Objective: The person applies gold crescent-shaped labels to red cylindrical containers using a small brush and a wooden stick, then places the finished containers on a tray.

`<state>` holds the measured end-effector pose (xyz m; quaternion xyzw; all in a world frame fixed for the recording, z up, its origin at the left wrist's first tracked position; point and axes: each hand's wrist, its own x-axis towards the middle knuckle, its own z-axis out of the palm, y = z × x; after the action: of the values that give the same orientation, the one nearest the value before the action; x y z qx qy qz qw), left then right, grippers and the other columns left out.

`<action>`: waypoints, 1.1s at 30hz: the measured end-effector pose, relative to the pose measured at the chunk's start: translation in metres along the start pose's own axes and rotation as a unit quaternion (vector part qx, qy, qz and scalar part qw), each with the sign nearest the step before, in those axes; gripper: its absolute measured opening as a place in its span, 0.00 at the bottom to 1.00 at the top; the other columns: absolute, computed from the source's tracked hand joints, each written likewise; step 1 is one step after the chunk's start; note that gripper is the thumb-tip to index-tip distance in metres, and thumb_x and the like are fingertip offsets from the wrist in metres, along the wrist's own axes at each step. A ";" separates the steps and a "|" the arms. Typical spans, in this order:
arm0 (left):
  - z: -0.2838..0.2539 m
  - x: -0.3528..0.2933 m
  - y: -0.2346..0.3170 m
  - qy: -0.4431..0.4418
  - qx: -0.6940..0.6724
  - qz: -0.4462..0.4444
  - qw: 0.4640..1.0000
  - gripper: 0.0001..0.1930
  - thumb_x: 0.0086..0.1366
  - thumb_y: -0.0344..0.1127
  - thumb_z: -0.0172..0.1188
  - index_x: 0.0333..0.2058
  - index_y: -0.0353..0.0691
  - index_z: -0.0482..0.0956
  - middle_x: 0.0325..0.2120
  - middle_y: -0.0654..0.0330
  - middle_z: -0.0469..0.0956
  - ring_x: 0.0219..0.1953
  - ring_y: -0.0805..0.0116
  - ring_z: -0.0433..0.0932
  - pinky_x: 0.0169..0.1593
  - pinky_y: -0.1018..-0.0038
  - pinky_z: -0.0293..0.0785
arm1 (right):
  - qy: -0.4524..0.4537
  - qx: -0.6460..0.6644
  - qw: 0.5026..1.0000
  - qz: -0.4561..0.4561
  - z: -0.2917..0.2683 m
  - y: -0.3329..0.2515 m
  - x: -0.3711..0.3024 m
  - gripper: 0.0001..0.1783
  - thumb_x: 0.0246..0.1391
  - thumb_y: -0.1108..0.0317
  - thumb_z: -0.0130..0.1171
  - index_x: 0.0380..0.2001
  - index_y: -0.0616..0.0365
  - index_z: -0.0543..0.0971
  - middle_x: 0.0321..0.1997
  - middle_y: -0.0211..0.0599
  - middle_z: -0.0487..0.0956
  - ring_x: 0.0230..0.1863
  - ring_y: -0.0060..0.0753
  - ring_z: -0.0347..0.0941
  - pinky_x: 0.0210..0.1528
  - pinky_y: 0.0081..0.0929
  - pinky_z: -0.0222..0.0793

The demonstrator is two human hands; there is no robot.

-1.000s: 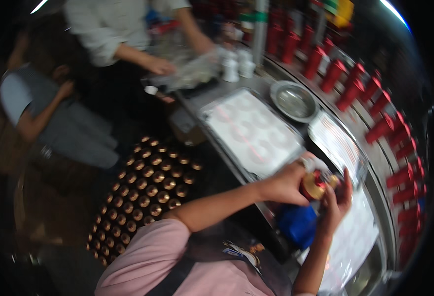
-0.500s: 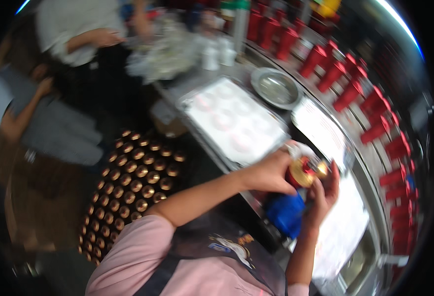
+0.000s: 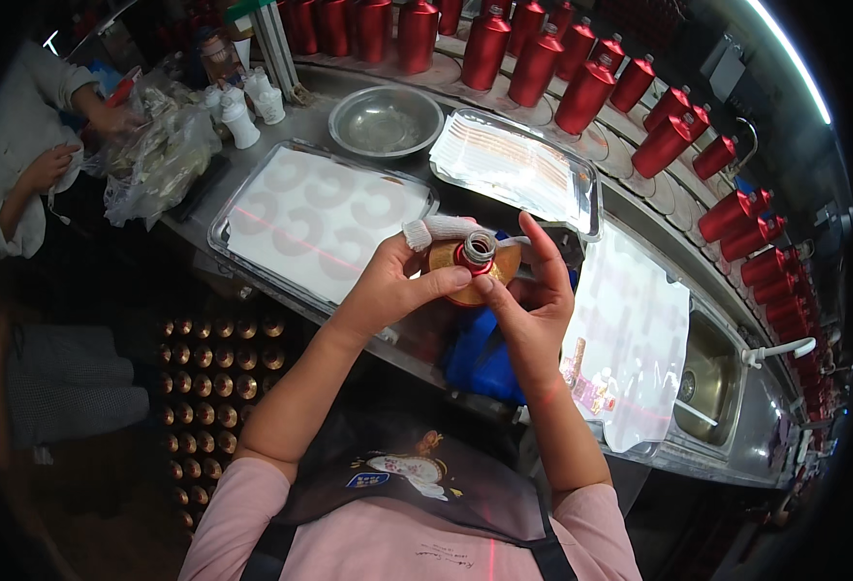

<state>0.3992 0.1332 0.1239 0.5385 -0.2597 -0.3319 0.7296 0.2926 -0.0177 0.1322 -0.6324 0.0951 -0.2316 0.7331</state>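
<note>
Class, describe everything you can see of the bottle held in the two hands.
The bottle has a shiny, gold-coloured, metal-looking round shoulder, with red around the base of its short, threaded, silvery neck. Its uncapped mouth faces up toward the camera; the lower body is hidden. It is held up by the counter, between the left hand and right hand, thumbs near the neck. A white knitted finger cover lies along its far side.

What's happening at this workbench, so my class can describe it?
A person in a pink shirt holds a gold-topped bottle with the left hand and right hand, thumbs near its uncapped neck. A white finger cover shows on the left hand. Beyond the bench stand red bottles; at far left, another person is beside plastic bags.
</note>
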 end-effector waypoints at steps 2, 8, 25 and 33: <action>0.004 0.000 -0.001 0.006 0.005 0.019 1.000 0.27 0.64 0.29 0.63 0.61 0.34 0.70 0.55 0.56 0.76 0.59 0.66 0.74 0.64 0.68 0.67 | 0.024 -0.036 0.999 0.011 0.000 0.001 0.000 0.37 0.53 0.75 0.69 0.66 0.59 0.68 0.54 0.33 0.73 0.42 0.14 0.74 0.39 0.10 0.70; 0.010 -0.007 -0.005 0.042 0.055 0.051 0.996 0.37 0.56 0.35 0.73 0.63 0.35 0.66 0.58 0.54 0.71 0.60 0.63 0.72 0.65 0.67 0.65 | 0.054 0.027 0.998 0.010 -0.006 0.005 0.000 0.33 0.59 0.77 0.61 0.67 0.60 0.66 0.52 0.31 0.74 0.38 0.11 0.72 0.41 0.09 0.69; 0.007 -0.008 0.007 0.021 0.039 -0.001 0.999 0.31 0.59 0.29 0.68 0.61 0.34 0.69 0.58 0.54 0.74 0.59 0.66 0.73 0.64 0.68 0.67 | 0.022 -0.021 0.998 0.051 -0.007 0.016 -0.011 0.28 0.53 0.70 0.69 0.57 0.60 0.73 0.52 0.33 0.74 0.24 0.04 0.60 0.25 0.07 0.58; 0.020 -0.008 0.007 0.064 0.089 0.007 0.994 0.28 0.59 0.30 0.66 0.59 0.34 0.72 0.52 0.57 0.77 0.56 0.69 0.74 0.62 0.71 0.68 | 0.015 0.069 0.992 0.107 -0.010 0.008 0.001 0.15 0.60 0.68 0.60 0.48 0.62 0.77 0.42 0.28 0.78 0.31 0.11 0.67 0.32 0.12 0.62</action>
<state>0.3807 0.1286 0.1366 0.6194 -0.2449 -0.2671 0.6964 0.2912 -0.0261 0.1231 -0.5632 0.1571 -0.1668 0.7939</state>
